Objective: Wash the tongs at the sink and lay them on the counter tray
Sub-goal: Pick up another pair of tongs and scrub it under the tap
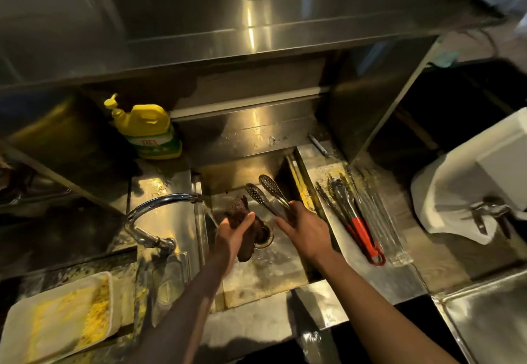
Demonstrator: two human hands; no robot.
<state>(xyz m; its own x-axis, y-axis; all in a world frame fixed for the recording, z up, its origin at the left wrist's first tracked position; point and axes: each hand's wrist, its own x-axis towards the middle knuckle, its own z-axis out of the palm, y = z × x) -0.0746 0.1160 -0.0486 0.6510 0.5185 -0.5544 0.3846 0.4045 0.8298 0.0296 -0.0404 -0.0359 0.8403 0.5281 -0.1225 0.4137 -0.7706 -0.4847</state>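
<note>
Over the steel sink (265, 272), my right hand (302, 229) grips a pair of metal tongs (266, 192) by the handle end; their two perforated spoon tips point up and away, spread apart. My left hand (232, 232) holds a dark brown scrubbing sponge (242, 221) just left of the tongs, above the drain. To the right of the sink a clear tray (379, 221) lies on the counter with other tongs on it, among them a red-handled pair (362, 229).
A curved chrome faucet (154, 212) reaches over the sink's left rim. A yellow detergent jug (148, 130) stands at the back left. A white foam tray (57, 323) with yellow food residue sits front left. A white bin (479, 187) stands at right.
</note>
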